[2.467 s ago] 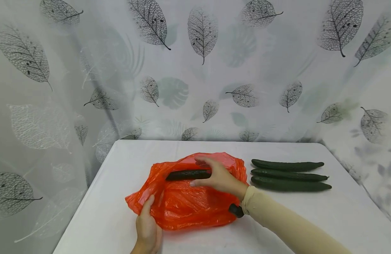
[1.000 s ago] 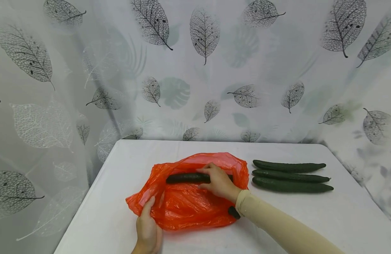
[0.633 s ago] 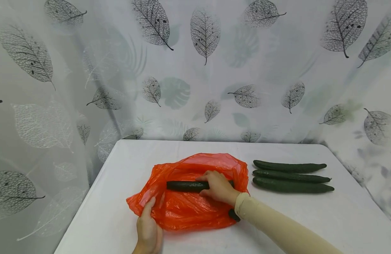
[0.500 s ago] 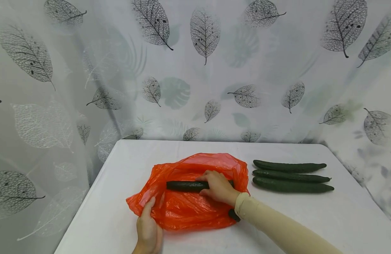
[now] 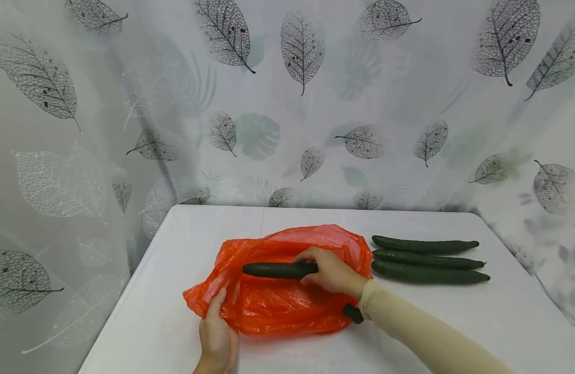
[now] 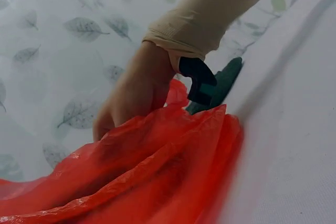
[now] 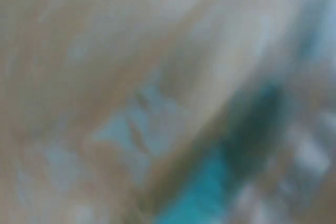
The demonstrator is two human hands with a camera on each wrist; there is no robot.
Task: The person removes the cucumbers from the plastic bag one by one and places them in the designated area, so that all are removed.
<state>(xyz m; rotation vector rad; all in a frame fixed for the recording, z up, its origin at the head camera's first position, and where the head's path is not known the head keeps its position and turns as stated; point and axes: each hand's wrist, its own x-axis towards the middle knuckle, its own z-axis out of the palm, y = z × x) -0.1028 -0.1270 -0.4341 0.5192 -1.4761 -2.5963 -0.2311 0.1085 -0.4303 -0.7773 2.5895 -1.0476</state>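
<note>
In the head view, my right hand (image 5: 334,271) grips a dark green cucumber (image 5: 273,269) at the mouth of a crinkled orange-red plastic bag (image 5: 287,306). The cucumber's left end shows; my hand covers its right end. My left hand (image 5: 215,332) holds the bag's lower left edge, thumb on top and the other fingers hidden beneath. From the left wrist, my right hand (image 6: 128,93) appears beyond the raised bag (image 6: 152,171), fingers dipping behind the plastic. The right wrist view is too blurred to make out the hold.
Three long cucumbers (image 5: 427,259) lie side by side on the white table (image 5: 432,317), right of the bag. A small dark mount (image 5: 352,313) sits under my right wrist. A leaf-patterned curtain (image 5: 287,114) hangs behind the table.
My right hand came down and took hold of the cucumber in the bag. It first drew it nearer, then raised it slightly and shifted right. My left hand stayed at the bag's edge.
</note>
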